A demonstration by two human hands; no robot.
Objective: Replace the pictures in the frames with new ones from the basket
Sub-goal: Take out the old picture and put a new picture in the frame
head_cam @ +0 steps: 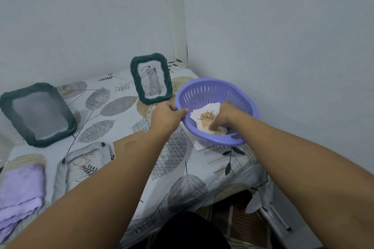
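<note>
A purple slotted basket (206,87) sits tilted at the table's right side. My left hand (167,117) grips its left rim. My right hand (223,118) reaches inside and pinches the top picture (205,116), a white sheet with a tan shape and a leaf drawing, on a small stack. One dark green frame (151,79) stands upright behind the basket with a scribbled picture in it. A second green frame (38,114) lies tilted at the left, without a picture. A clear glass pane (85,162) and a brown backing board (126,143) lie flat on the tablecloth.
A folded purple cloth (19,192) lies at the table's front left. A white sheet (197,144) pokes out from under the basket. Walls meet in a corner right behind the table. The table's front right edge drops to a patterned floor.
</note>
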